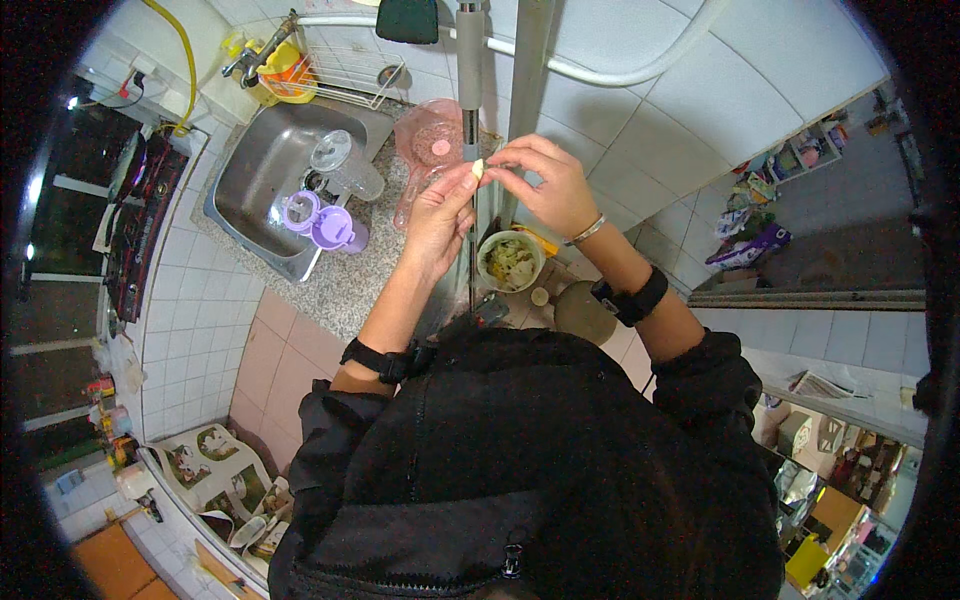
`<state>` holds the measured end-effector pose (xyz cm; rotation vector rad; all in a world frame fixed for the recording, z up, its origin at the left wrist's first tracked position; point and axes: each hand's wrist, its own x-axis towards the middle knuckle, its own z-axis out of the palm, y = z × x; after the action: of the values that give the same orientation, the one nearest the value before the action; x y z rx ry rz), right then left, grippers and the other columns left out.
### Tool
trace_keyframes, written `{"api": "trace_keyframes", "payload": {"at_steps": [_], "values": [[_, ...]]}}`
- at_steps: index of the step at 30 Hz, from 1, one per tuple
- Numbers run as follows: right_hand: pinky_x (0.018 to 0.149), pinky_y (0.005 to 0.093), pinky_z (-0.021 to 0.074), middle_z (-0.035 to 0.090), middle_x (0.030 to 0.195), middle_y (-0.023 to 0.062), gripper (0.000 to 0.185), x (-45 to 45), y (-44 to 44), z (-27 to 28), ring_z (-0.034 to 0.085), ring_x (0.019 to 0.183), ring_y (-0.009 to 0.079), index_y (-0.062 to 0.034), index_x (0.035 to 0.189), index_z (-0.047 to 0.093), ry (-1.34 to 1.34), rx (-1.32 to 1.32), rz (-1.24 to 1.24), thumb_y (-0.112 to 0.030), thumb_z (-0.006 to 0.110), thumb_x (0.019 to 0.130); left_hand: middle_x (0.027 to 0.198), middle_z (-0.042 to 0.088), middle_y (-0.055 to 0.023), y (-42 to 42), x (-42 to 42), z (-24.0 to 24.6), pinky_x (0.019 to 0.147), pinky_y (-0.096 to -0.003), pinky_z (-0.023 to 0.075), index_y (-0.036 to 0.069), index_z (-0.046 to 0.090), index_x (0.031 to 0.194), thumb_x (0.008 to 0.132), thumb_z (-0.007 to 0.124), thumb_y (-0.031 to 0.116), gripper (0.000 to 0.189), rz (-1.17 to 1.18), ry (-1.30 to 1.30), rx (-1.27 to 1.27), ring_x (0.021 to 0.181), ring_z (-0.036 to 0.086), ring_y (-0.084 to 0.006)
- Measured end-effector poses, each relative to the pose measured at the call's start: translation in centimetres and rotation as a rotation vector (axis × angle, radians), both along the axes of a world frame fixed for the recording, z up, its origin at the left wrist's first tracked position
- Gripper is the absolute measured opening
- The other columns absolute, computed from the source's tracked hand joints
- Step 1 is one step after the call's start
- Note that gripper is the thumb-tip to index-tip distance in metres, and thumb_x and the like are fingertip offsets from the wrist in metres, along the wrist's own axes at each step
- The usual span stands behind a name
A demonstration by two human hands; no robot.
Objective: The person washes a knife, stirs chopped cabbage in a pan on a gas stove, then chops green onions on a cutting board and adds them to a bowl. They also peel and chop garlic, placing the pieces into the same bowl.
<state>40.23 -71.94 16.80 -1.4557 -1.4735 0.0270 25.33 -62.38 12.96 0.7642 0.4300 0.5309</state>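
My left hand (442,217) pinches a small pale piece, which looks like a peeled garlic clove (478,169), between thumb and fingers. My right hand (547,180) touches the piece's right side with its fingertips; whether it grips a bit of skin there cannot be told. Below the hands stands an open white bin (513,260) with pale green and yellow scraps in it. A pink translucent strainer or basket with a handle (429,133) lies on the speckled counter (330,300) behind my left hand.
A steel sink (255,165) at the left holds a clear ribbed cup (349,165); a purple lidded cup (337,229) stands at its edge. An upright metal pole (470,60) rises beside the hands. A gas stove (142,225) is at the far left.
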Motion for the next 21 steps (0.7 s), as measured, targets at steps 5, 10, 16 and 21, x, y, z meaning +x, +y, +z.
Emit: {"api": "trace_keyframes", "payload": {"at_steps": [5,10,16,21], "values": [[0.069,0.0324,0.0507,0.063,0.088,0.0072,0.013,0.0,0.0,0.0,0.063,0.079,0.0242,-0.0053,0.088,0.067,-0.038,-0.026,0.017,-0.015,0.069,0.080,0.100,0.067,-0.0063,-0.2,0.0,-0.1,0.045,-0.0172,0.0297,0.001,0.058,0.117,0.092,0.060,0.015,0.028,0.024,0.043,0.047,0.050,0.035,-0.0014],[0.068,0.0324,0.0507,0.063,0.087,0.0069,0.011,-0.1,0.1,-0.1,0.063,0.079,0.0243,-0.0057,0.086,0.067,-0.048,-0.019,0.027,-0.014,0.068,0.079,0.097,0.067,-0.0052,-0.1,-0.1,-0.4,0.045,-0.0176,0.0292,0.001,0.059,0.116,0.093,0.060,0.015,0.027,0.007,0.015,0.054,0.050,0.034,-0.0013],[0.068,0.0296,0.0502,0.064,0.087,0.0068,0.010,-0.2,-0.4,-0.3,0.063,0.077,0.0212,-0.0059,0.087,0.067,-0.079,-0.043,0.047,-0.009,0.071,0.078,0.103,0.066,-0.0075,0.3,-0.3,-0.7,0.046,-0.0174,0.0305,0.002,0.056,0.117,0.094,0.057,0.015,0.027,0.019,-0.015,-0.045,0.050,0.034,-0.0019],[0.069,0.0306,0.0506,0.064,0.088,0.0062,0.010,0.6,-0.7,-1.7,0.063,0.077,0.0208,-0.0053,0.087,0.067,0.020,-0.194,-0.023,-0.010,0.070,0.078,0.110,0.064,-0.0110,1.1,-1.2,-0.9,0.049,-0.0185,0.0335,0.001,0.053,0.117,0.097,0.050,0.020,0.027,-0.023,-0.101,-0.369,0.053,0.036,-0.0033]]}}
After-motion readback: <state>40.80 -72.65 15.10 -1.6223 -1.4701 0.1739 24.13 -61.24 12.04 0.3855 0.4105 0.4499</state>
